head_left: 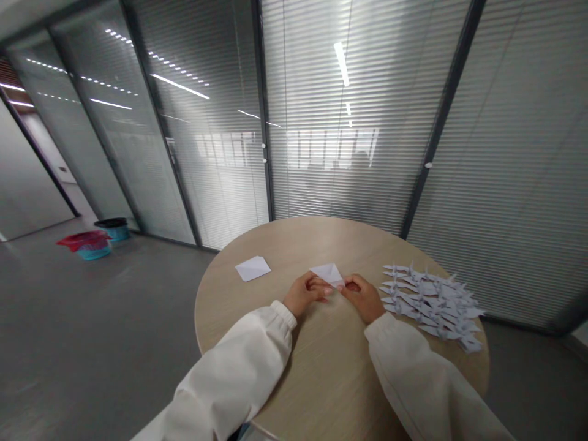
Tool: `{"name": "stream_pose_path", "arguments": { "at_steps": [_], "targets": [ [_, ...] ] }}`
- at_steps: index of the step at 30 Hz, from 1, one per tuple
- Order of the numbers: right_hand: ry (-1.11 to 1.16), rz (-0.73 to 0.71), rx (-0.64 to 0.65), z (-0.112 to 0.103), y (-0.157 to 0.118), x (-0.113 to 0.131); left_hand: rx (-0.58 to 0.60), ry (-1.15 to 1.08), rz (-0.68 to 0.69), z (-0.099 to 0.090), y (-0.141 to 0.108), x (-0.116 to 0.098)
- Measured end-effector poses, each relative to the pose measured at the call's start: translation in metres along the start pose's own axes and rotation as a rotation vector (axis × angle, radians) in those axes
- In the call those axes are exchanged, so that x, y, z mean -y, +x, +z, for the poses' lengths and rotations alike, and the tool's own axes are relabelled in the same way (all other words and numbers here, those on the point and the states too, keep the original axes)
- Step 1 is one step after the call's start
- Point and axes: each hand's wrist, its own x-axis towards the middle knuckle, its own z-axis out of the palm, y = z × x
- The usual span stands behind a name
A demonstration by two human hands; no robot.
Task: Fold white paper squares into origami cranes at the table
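A small sheet of white paper (329,272) with creases lies near the middle of the round table, between my two hands. My left hand (307,293) is at its left edge, with bent fingers resting on the paper. At the lower right corner, my right hand (362,296) pinches the paper between thumb and curled fingers. The fingers partly cover the sheet's near edge. To the left lies a stack of white paper squares (252,268), untouched. Many folded white paper cranes (434,303) sit in rows at the table's right, beside my right hand.
The round wooden table (321,380) stands close to a glass partition with blinds (331,184). On the grey floor at the left are a blue bin with a red liner (92,246) and another with a black liner (114,229).
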Motion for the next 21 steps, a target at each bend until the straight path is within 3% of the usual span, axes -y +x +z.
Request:
{"name": "stream_pose_path", "arguments": {
  "at_steps": [6, 11, 17, 21],
  "targets": [
    [0.023, 0.028, 0.065, 0.002, -0.0017, 0.0056, -0.073, 0.084, 0.013, -0.005, 0.0047, 0.0034],
    [0.229, 0.034, 0.053, 0.0049, -0.0008, 0.0056, -0.086, 0.141, 0.023, -0.0053, 0.0035, 0.0019],
    [0.333, 0.1, 0.207, 0.0078, -0.0035, 0.004, -0.109, 0.116, 0.004, -0.0044, 0.0021, 0.0016],
    [0.335, 0.093, 0.216, 0.0074, -0.0035, 0.0024, -0.182, 0.088, 0.022, -0.0069, 0.0037, 0.0]
  ]
}}
